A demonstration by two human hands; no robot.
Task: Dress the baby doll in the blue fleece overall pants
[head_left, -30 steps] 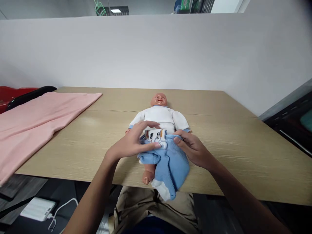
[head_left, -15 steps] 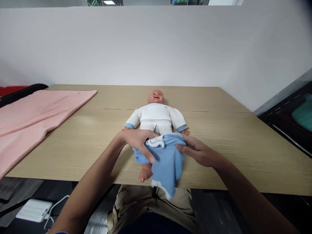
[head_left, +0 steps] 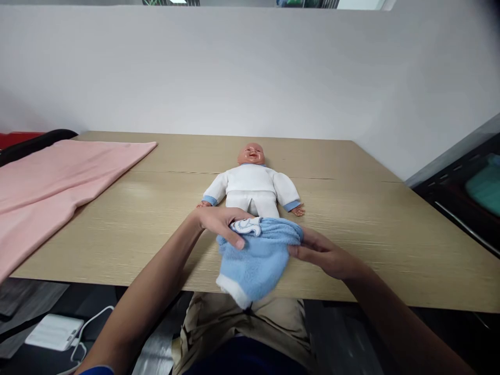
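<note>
A baby doll (head_left: 252,182) in a white top with blue cuffs lies on its back, head away from me, arms spread. Over its lower legs are light blue doll pants (head_left: 250,265) with a white hem and a bunched waistband; the doll's feet are hidden. My left hand (head_left: 224,226) grips the waistband's left side, thumb on the front beside a white patterned patch. The right side of the waistband is pinched in my right hand (head_left: 318,250), partly with fingers behind the fabric.
A pink cloth (head_left: 66,187) lies spread on the left of the wooden table (head_left: 371,224). A white wall (head_left: 242,73) stands behind. Below on the left are a white power bank (head_left: 54,332) and cable; a dark bin (head_left: 464,198) is at the right.
The pants' lower part has swung left and spread wider, and the doll's foot that showed is now covered. My right hand has moved slightly right and down, stretching the waistband.
</note>
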